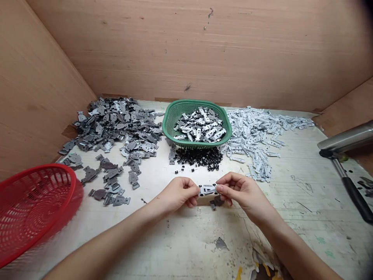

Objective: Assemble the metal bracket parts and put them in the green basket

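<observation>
Between my two hands I hold a small white toy race car [208,189] with black wheels. My left hand [184,191] pinches its left end, and my right hand [237,189] grips the right end with thumb and fingers. Just below my right fingers a dark grey flat part [217,202] lies on the table. Straight ahead, a green basket [167,132] holds many white and grey car pieces. In front of that basket is a pile of small black wheel pieces [201,157].
Grey flat parts [116,120] are heaped at the left, white car bodies [250,128] at the right. A red basket [74,186] stands at the near left. On the right is a metal tool with a black handle [357,198]. Wooden walls [189,50] enclose the table.
</observation>
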Demonstrator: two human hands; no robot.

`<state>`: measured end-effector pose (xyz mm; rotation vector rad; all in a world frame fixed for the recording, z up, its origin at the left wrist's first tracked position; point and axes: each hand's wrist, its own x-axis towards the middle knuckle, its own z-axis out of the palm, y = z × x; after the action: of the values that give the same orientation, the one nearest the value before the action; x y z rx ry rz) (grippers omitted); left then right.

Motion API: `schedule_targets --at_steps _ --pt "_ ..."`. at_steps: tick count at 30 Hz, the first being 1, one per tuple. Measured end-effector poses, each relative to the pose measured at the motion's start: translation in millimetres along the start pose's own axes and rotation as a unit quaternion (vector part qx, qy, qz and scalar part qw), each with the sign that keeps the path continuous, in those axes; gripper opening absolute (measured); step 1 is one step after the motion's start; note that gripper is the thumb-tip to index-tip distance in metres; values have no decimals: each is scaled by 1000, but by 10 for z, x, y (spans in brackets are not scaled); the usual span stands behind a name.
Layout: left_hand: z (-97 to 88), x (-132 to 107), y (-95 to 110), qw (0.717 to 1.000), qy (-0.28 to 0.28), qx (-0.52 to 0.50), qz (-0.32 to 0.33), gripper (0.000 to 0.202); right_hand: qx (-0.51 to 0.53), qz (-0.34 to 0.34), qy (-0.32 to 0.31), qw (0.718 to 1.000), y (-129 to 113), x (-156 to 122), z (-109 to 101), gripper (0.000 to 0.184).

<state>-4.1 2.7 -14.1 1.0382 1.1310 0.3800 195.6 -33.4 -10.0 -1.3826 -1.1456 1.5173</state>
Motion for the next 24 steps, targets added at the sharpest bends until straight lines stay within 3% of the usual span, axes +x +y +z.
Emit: schedule_targets --at_steps 6,11,13,24 --pt "-32 -3 -12 999 -32 -34 22 19 24 6 27 999 46 63 -80 32" --pt "-32 -29 0 996 -55 -46 45 20 55 67 -94 992 78 82 -150 32" --pt "-21 -42 10 997 -50 -43 41 21 43 67 -114 990 67 72 -145 33" --pt "-2 -58 24 998 -18 -24 47 21 -24 14 -90 996 74 41 -40 37"
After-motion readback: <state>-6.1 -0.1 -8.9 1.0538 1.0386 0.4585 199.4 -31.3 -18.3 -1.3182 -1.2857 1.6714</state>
